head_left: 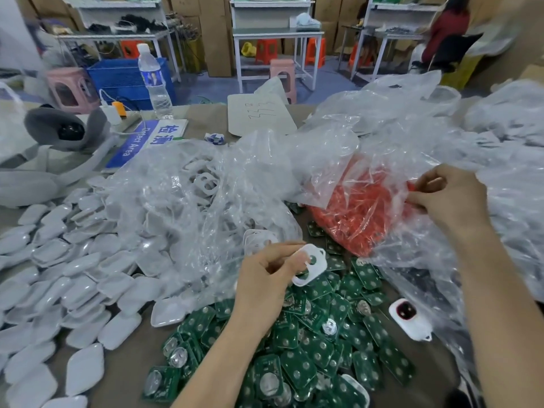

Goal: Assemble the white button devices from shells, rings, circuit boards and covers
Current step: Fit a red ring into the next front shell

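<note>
- While the brown table is mostly buried, the biggest thing on it is the crumpled clear plastic: a bag of white shells in the middle, with more bags heaped along the right side.
- Next down is the spread of white covers, which fills the whole left side from near to mid-table, all loose and overlapping.
- The green circuit boards sit in a messy pile near-centre, right under both forearms.
- The bag of red rings lies right of centre, just beyond the boards, with its open edge turned toward the right.
- The right hand is at that open edge with thumb and fingers pinched together. Can't tell if it has plastic or an actual ring.
- The left hand hovers over the far edge of the board pile, fingers curled around a white shell. The shell is tilted, and green shows through its round hole.
- One finished device, white with a dark red button, lies near right beside the boards.
</note>
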`<state>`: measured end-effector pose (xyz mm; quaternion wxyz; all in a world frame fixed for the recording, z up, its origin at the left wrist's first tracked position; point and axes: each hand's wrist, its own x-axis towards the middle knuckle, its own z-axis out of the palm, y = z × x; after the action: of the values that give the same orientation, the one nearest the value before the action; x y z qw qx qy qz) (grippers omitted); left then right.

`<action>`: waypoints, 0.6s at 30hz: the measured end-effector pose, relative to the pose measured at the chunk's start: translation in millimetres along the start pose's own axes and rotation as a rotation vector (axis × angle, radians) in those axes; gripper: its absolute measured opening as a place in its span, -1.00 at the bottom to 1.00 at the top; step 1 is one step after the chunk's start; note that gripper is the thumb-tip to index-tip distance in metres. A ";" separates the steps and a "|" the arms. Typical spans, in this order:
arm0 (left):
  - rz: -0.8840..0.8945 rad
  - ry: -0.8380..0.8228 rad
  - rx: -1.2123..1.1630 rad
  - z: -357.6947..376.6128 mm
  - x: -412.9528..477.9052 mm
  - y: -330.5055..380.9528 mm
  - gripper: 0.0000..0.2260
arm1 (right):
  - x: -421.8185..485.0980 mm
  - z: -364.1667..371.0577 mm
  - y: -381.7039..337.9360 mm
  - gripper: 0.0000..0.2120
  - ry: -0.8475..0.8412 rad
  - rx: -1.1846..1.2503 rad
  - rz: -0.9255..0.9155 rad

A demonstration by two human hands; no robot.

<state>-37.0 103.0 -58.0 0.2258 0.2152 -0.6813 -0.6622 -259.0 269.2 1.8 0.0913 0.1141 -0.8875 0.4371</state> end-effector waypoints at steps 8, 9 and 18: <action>-0.063 -0.073 -0.192 3.0 -2.6 0.4 -0.89 | 3.4 -4.9 7.0 -0.82 -0.047 0.141 0.106; -0.051 -0.076 -0.177 2.7 -3.1 -0.2 -0.89 | 3.0 -5.3 6.9 -0.83 -0.048 0.164 0.112; -0.044 -0.096 -0.063 -3.0 -1.8 -4.8 -0.57 | 2.3 -6.7 7.2 -0.85 0.205 0.162 0.057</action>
<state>-33.8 101.4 -62.8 0.1852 0.1909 -0.6653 -0.6976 -262.7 278.5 1.0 0.1594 0.0505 -0.8383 0.5190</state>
